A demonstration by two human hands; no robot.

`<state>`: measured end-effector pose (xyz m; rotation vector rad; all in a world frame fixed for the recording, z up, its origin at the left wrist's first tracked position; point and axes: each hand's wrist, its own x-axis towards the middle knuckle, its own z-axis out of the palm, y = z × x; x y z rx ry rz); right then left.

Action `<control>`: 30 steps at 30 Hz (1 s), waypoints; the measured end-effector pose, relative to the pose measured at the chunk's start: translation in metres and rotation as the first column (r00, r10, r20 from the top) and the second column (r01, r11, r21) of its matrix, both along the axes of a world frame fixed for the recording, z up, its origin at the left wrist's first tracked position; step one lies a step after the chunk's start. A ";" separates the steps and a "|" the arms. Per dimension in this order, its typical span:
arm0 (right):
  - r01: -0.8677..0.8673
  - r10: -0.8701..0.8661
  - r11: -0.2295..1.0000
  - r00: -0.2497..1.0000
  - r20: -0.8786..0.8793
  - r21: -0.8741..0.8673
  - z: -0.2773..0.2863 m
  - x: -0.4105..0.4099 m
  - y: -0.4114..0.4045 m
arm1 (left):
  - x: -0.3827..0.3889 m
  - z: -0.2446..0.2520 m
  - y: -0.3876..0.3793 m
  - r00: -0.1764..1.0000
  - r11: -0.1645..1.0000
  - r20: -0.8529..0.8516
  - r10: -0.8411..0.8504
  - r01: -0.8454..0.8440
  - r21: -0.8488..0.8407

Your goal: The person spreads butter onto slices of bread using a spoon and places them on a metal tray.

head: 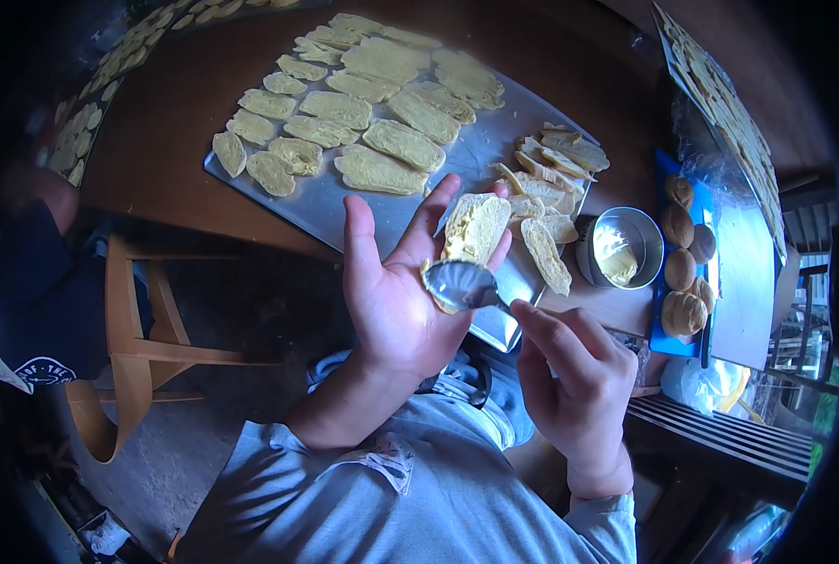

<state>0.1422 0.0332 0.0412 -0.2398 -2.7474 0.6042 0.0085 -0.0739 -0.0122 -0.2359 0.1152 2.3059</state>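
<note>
My left hand (405, 303) is palm up with its fingers spread, and a bread slice (477, 222) lies across the palm and fingers. A pale yellow spread coats part of that slice. My right hand (578, 374) grips a metal spoon (461, 283) by its handle. The bowl of the spoon rests against the near end of the slice and hides some of it. Beyond my hands, a metal tray (472, 158) carries rows of coated slices (384, 169). Uncoated-looking slices (542, 190) are heaped at its right end. Beside them stands a round tin (648, 243) with yellow spread (617, 266) inside.
Several bread rolls (680, 269) sit on a blue board (666, 342) to the right. Another loaded tray (726, 92) is at the far right. A wooden chair (127, 338) stands at the left, near another person (38, 289). The brown table (158, 169) holds more slices (77, 137) at far left.
</note>
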 end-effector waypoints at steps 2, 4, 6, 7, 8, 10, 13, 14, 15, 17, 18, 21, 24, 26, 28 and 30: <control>0.033 -0.033 0.999 0.999 -0.014 0.031 0.000 -0.003 0.002 | 0.001 0.002 0.000 1.000 1.000 0.008 0.003 -0.003 0.011; 0.062 -0.060 0.996 0.998 -0.029 0.059 0.000 -0.003 0.002 | 0.000 0.004 0.000 1.000 1.000 0.018 0.003 -0.003 -0.004; 0.036 -0.035 0.999 0.999 -0.035 0.021 0.003 0.000 0.001 | -0.001 0.003 0.000 1.000 1.000 0.015 0.003 -0.003 -0.013; 0.036 -0.035 0.999 0.999 -0.035 0.022 0.003 0.000 0.000 | -0.001 0.003 0.000 1.000 1.000 0.012 0.003 -0.002 -0.020; 0.022 -0.022 1.000 1.000 -0.005 0.015 0.002 0.000 0.000 | -0.002 0.003 0.000 1.000 1.000 0.012 0.002 -0.002 -0.020; 0.007 -0.007 1.000 1.000 -0.008 0.025 0.000 -0.001 0.001 | -0.002 0.004 0.000 1.000 0.999 0.013 0.012 -0.012 -0.030; 0.065 -0.063 0.996 0.997 -0.037 0.054 0.001 -0.003 0.002 | 0.000 0.003 -0.001 1.000 1.000 0.021 -0.002 0.001 0.022; 0.087 -0.087 0.996 0.996 -0.021 0.008 0.008 -0.005 -0.003 | 0.000 0.002 -0.001 1.000 1.000 0.021 0.000 0.000 0.020; 0.087 -0.087 0.996 0.996 -0.021 0.008 0.009 -0.004 -0.005 | -0.001 0.002 -0.001 1.000 1.000 0.012 0.000 0.000 0.000; 0.043 -0.042 0.999 0.998 0.046 -0.029 0.010 -0.001 -0.007 | -0.001 0.001 0.000 1.000 1.000 0.004 0.000 0.000 -0.020; 0.042 -0.041 0.999 0.998 0.039 -0.022 0.007 -0.002 -0.007 | -0.001 0.002 0.000 1.000 1.000 0.002 0.002 -0.002 -0.026; 0.090 -0.090 0.996 0.996 0.026 0.026 0.007 -0.004 -0.004 | 0.000 0.001 0.000 1.000 0.999 -0.004 0.005 -0.005 -0.036; 0.029 -0.029 0.999 1.000 0.002 0.030 0.003 0.001 -0.001 | -0.002 -0.001 -0.002 1.000 0.999 -0.017 0.005 -0.005 -0.034; 0.022 -0.023 0.999 0.999 0.024 0.031 0.004 0.002 -0.003 | -0.003 -0.001 -0.002 1.000 1.000 -0.024 0.002 -0.003 -0.025; 0.017 -0.019 0.999 0.999 0.047 0.034 0.004 0.002 -0.003 | -0.003 0.000 -0.002 1.000 1.000 -0.005 0.008 -0.008 -0.022; 0.041 -0.043 0.995 0.999 0.017 0.088 0.002 -0.001 0.000 | -0.002 -0.002 -0.002 1.000 1.000 -0.022 0.003 -0.004 -0.015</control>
